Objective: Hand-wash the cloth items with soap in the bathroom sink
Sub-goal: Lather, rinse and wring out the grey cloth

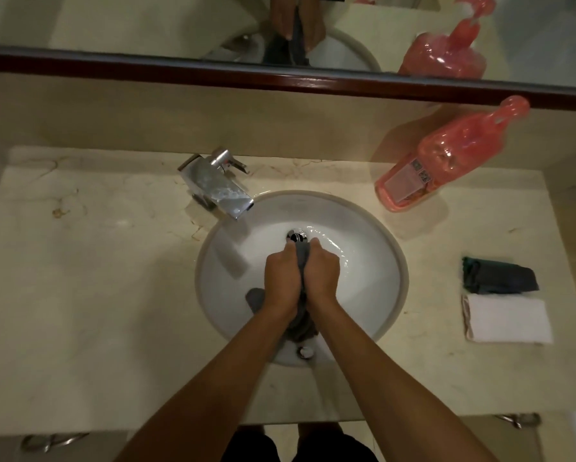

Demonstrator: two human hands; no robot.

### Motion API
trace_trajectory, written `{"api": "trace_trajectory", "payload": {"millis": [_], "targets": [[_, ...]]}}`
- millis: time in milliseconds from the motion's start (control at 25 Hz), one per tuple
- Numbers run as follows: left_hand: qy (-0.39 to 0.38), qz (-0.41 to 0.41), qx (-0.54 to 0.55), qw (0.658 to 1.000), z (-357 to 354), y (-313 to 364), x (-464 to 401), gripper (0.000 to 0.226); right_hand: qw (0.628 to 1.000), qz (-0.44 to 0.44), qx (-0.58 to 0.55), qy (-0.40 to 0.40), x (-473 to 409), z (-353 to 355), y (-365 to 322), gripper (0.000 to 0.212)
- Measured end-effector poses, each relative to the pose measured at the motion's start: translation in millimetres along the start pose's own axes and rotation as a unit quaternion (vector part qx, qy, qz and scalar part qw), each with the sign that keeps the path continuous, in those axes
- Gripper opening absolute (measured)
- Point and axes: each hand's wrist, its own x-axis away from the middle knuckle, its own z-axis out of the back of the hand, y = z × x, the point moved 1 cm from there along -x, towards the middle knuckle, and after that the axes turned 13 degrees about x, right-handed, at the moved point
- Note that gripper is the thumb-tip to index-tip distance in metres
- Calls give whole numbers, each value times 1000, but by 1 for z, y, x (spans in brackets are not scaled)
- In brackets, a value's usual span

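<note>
Over the round white ceramic sink [373, 228], set into a cream marble desk [113, 278]: left hand [281, 281] and right hand [321, 273], side by side, both curled tight around one wet grey cloth [301, 323] bunched between them, its ends hanging below the wrists into the basin. Chrome drain [296, 235] just beyond the knuckles. Chrome square-spouted tap [218, 188] at the rim's far left. Pink plastic pump bottle of soap [446, 158] at far right. Folded dark cloth [500, 276] and folded white cloth [508, 320], right of the sink, touching.
</note>
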Motion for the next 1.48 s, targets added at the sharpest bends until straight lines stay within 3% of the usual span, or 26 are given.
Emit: {"api": "trace_trajectory", "payload": {"millis": [160,320,480,600,880,960,1080,1480], "targets": [[36,-19,-10,999,2,10,-12,52,999,21,33,-11,19,-1,11,51],[-5,-31,-22,999,-7,5,6,52,1000,-11,-2,-6,-2,6,-6,51],[38,-47,23,998,-1,16,-12,50,999,26,14,-23,18,1,-3,50],[0,-39,19,999,-6,10,6,53,1000,22,-3,-2,4,10,-16,49],[-20,-86,65,994,-4,26,8,31,998,55,3,-19,21,16,-16,48],[-23,-88,48,995,-10,19,21,34,999,49,-16,10,7,18,-25,48],[9,-90,51,995,-3,20,10,37,998,59,13,-10,16,11,-15,44],[-14,-144,33,989,3,26,16,41,997,78,14,-1,31,8,-4,47]]}}
